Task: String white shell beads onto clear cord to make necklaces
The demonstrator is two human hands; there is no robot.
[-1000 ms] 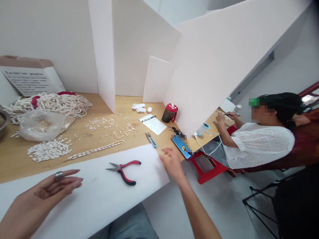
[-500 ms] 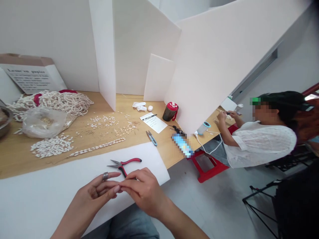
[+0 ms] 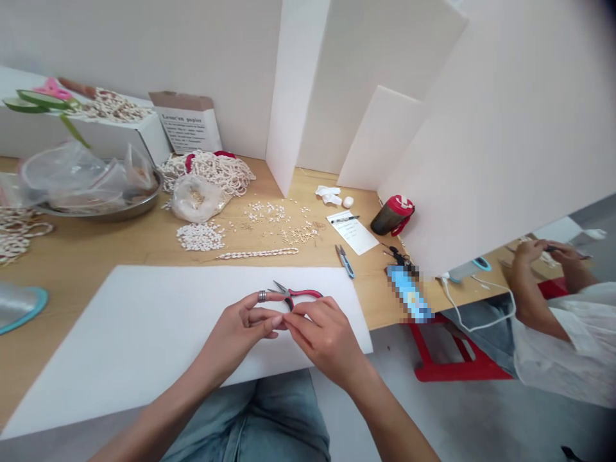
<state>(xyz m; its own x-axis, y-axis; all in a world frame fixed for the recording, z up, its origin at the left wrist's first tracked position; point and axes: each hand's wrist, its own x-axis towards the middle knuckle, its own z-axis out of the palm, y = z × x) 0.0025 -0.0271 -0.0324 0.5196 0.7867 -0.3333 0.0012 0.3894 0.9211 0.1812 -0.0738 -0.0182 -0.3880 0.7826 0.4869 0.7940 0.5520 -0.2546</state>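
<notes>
My left hand, with rings on its index finger, pinches thumb against fingers over the white sheet. Against its fingertips, my right hand pinches too. Whatever lies between the fingertips is too small or hidden to make out. Just beyond both hands, red-and-black pliers lie on the sheet, partly covered by my fingers. Behind the sheet is a strand of white shells or beads. A heap of loose white pieces lies to its left.
Blue thread snips, a note card, a red-lidded cup and a blurred blue item stand or lie right. A metal bowl with plastic bags is left. White boards rise behind. A co-worker sits at right.
The view has turned left, so the bowl and a spool now show at left and things sit further right. My hands stay pinched together.
</notes>
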